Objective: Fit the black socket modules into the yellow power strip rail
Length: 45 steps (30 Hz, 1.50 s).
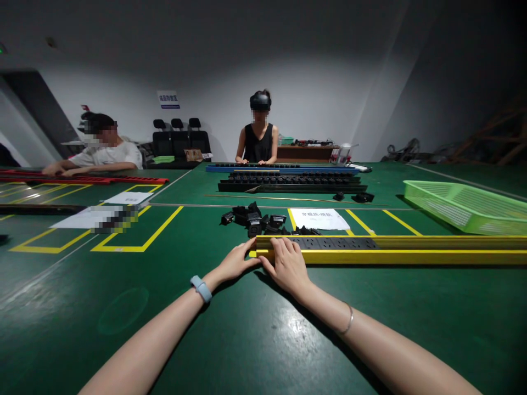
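Observation:
A long yellow rail [395, 257] lies across the green table, running out of view at the right. Several black socket modules [335, 242] sit in a row inside its channel. At the rail's left end, my left hand [234, 262] pinches the tip between thumb and fingers. My right hand [289, 267] is closed over the rail just beside it, fingers reaching into the channel and thumb on the near side. What lies under those fingers is hidden. Loose black modules [255, 219] are heaped just beyond my hands.
Behind the rail are a printed sheet [319, 219] and a green basket [465, 206] at right. Farther back lie a thin rod [280, 198], a black rail [288, 186] and a blue rail [329, 171]. One person [258, 137] sits opposite, another [109, 151] at left by red rails [86, 179].

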Tool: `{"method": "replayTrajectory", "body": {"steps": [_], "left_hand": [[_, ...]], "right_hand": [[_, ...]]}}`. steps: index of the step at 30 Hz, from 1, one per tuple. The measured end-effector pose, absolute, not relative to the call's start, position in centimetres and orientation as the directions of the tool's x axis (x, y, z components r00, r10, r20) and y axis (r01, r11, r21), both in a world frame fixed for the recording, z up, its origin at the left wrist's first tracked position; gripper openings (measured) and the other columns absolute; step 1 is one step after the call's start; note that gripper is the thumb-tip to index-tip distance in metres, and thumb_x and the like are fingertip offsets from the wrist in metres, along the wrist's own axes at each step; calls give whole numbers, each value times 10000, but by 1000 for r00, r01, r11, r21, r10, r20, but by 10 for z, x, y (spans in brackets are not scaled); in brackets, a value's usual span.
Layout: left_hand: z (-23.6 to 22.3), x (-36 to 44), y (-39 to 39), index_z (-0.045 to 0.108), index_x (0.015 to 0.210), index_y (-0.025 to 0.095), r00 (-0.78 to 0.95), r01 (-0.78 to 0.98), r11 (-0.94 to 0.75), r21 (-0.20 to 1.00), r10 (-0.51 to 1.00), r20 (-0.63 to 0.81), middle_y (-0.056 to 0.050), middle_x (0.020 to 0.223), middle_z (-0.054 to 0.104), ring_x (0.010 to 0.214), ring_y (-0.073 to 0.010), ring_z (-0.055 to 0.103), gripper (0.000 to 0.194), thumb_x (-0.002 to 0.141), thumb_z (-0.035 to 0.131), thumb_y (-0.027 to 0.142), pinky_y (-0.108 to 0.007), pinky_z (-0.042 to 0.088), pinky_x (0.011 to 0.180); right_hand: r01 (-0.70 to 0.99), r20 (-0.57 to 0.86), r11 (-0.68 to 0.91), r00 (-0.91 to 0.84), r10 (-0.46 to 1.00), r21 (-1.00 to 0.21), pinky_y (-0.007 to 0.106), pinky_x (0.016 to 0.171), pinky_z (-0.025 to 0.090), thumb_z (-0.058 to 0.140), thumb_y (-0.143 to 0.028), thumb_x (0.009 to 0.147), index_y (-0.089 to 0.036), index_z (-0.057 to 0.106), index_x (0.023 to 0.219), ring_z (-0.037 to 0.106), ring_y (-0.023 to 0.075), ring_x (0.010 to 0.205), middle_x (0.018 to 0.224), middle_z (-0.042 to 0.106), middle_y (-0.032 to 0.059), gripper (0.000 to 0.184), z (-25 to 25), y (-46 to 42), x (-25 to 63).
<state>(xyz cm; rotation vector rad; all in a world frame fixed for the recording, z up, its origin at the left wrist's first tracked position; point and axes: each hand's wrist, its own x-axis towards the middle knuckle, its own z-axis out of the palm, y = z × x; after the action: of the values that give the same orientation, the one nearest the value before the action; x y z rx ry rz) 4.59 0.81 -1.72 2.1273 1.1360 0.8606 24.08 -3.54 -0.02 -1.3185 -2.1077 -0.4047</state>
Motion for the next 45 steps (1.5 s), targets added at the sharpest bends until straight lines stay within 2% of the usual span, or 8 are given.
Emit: {"method": "replayTrajectory", "body": {"steps": [7, 9, 13, 17, 21, 27, 36, 45], "left_hand": [[-15, 45, 8, 517, 1313, 201, 366, 570, -457, 683, 885, 286, -114, 1290, 575, 1217, -260, 501, 565, 848, 550, 519, -421, 378, 1062], [-16, 45, 9, 560, 1260, 212, 333, 587, -445, 676, 894, 299, -91, 1262, 589, 1224, -229, 479, 473, 935, 377, 502, -415, 353, 1081], [-18, 46, 9, 649, 1131, 233, 244, 629, -395, 669, 918, 313, -75, 1282, 558, 1271, -199, 404, 567, 979, 164, 483, -399, 301, 1110], [-16, 51, 11, 565, 1273, 254, 202, 689, -321, 650, 946, 253, -93, 1223, 594, 1270, -218, 412, 572, 963, 171, 530, -394, 325, 1061], [-14, 56, 14, 383, 1429, 251, 192, 786, -284, 550, 956, 220, -109, 1191, 612, 1145, -243, 498, 604, 953, 160, 549, -395, 358, 978], [-15, 58, 11, 523, 1315, 280, 306, 829, -401, 391, 909, 283, -47, 1473, 424, 1127, -273, 453, 576, 958, 151, 536, -448, 364, 954], [-14, 54, 8, 507, 1327, 182, 196, 716, -391, 578, 907, 372, -51, 1490, 397, 1279, -227, 372, 586, 974, 166, 503, -406, 311, 1094], [-6, 49, 5, 630, 892, 218, -37, 658, -351, 666, 868, 495, -69, 989, 645, 1009, -227, 511, 523, 987, 163, 433, -401, 406, 963]], "right_hand": [[798, 699, 593, -364, 615, -106, 440, 969, 353, 509, -323, 907, -145, 522, 1152, 455, 277, 1075, 1087, 571, 129, 303, 2, -44, 250], [723, 707, 683, -429, 563, -105, 404, 925, 388, 496, -233, 895, -156, 543, 1094, 470, 256, 1029, 1054, 580, 117, 218, 2, -46, 249], [514, 593, 854, -664, 456, -82, 300, 716, 419, 448, -143, 874, -173, 569, 980, 495, 187, 793, 863, 585, 69, 164, -1, -51, 242], [472, 413, 873, -776, 477, -122, 269, 654, 392, 479, -175, 870, -179, 573, 942, 490, 161, 718, 805, 565, 43, 119, -1, -52, 236], [534, 391, 820, -724, 569, -204, 275, 725, 408, 498, -209, 875, -177, 572, 977, 513, 169, 793, 874, 572, 57, 131, 0, -50, 234], [545, 366, 800, -712, 599, -249, 284, 757, 415, 497, -223, 881, -179, 581, 995, 519, 174, 813, 881, 566, 56, 148, 0, -50, 234], [537, 377, 796, -702, 605, -278, 283, 757, 422, 506, -208, 879, -176, 582, 1003, 520, 171, 815, 886, 560, 56, 149, -3, -49, 237], [533, 392, 797, -694, 603, -283, 283, 758, 432, 515, -195, 875, -180, 583, 1014, 530, 174, 830, 896, 569, 56, 155, -2, -50, 239]]}}
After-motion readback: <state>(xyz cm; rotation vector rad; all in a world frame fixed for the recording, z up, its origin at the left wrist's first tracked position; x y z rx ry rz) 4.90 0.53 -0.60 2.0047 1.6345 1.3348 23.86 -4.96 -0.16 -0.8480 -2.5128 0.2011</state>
